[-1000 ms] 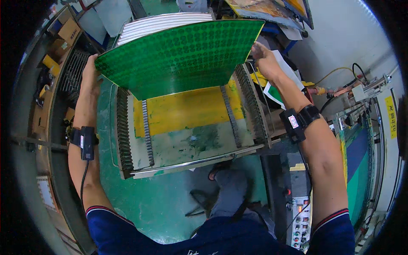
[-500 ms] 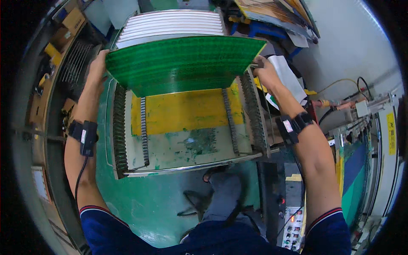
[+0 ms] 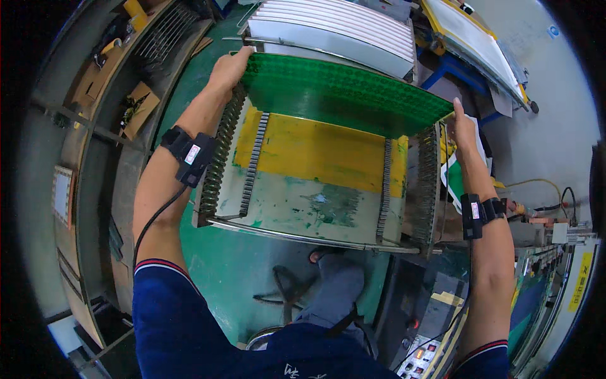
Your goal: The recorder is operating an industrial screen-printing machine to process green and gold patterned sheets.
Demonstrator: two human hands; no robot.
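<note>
A green patterned panel (image 3: 341,88) stands upright in the far part of a metal slotted rack (image 3: 319,240), whose base (image 3: 315,151) is smeared with yellow and green. My left hand (image 3: 230,68) is closed on the panel's upper left corner. My right hand (image 3: 463,123) holds its right edge near the top corner, its thumb pointing up. Two toothed strips (image 3: 254,164) run front to back across the rack's base, and slotted side pieces line both ends. Both forearms wear black strapped devices with cables.
Behind the rack stands a white ribbed unit (image 3: 331,25). Shelving (image 3: 95,132) is on the left, a framed screen (image 3: 467,50) on blue supports at the back right. A machine (image 3: 565,278) and control panel (image 3: 421,354) are at the right, green floor (image 3: 224,290) below.
The panel sits lower in the rack, with my hands still on it. The camera view has turned, shifting the panel and both hands rightward in the picture.
</note>
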